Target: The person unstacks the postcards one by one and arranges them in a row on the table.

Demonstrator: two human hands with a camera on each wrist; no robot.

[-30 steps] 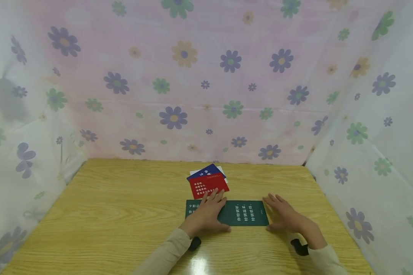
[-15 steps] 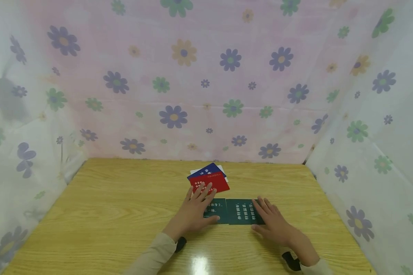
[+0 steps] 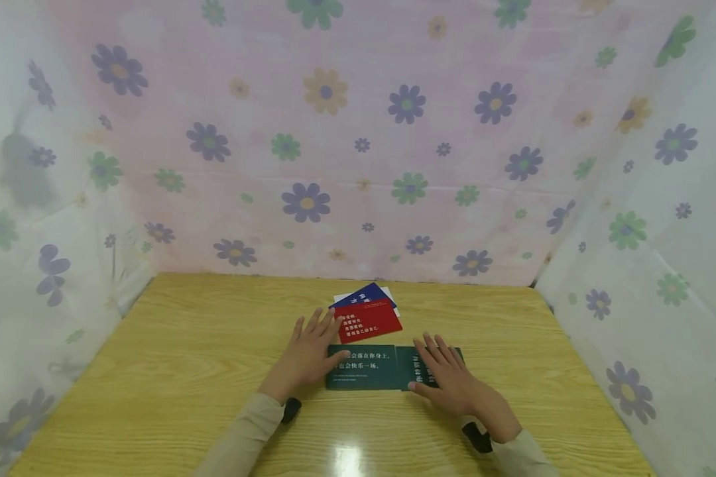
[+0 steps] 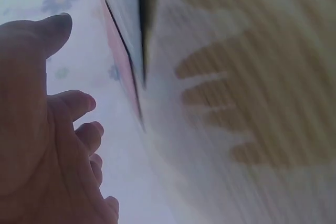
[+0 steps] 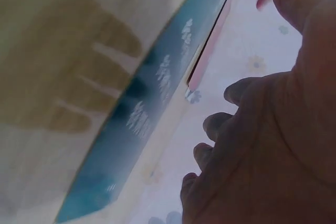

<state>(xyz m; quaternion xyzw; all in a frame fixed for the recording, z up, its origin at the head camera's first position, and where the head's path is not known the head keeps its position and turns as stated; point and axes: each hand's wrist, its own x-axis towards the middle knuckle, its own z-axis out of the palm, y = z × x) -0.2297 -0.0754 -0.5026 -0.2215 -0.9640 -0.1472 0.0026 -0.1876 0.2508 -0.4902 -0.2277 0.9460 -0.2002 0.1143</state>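
Two dark green cards lie side by side on the wooden table in the head view: the left green card [image 3: 364, 374] shows white writing, and the right green card [image 3: 404, 371] is partly covered by my right hand [image 3: 453, 384]. My left hand [image 3: 307, 354] is at the left edge of the left card, thumb over its corner and fingertips by the red card [image 3: 372, 321]. Both hands have fingers extended and hold nothing. In the right wrist view a gap shows between the palm [image 5: 283, 124] and the right green card [image 5: 105, 166].
Behind the green cards, the red card overlaps a blue card [image 3: 366, 293] and a white card [image 3: 388, 292]. The wooden table [image 3: 185, 371] meets a flowered curtain [image 3: 358, 165] at its back, with more curtain on both sides.
My left hand has moved left, uncovering most of the left green card and the red card. My right hand has come left from beside the right green card to over it.
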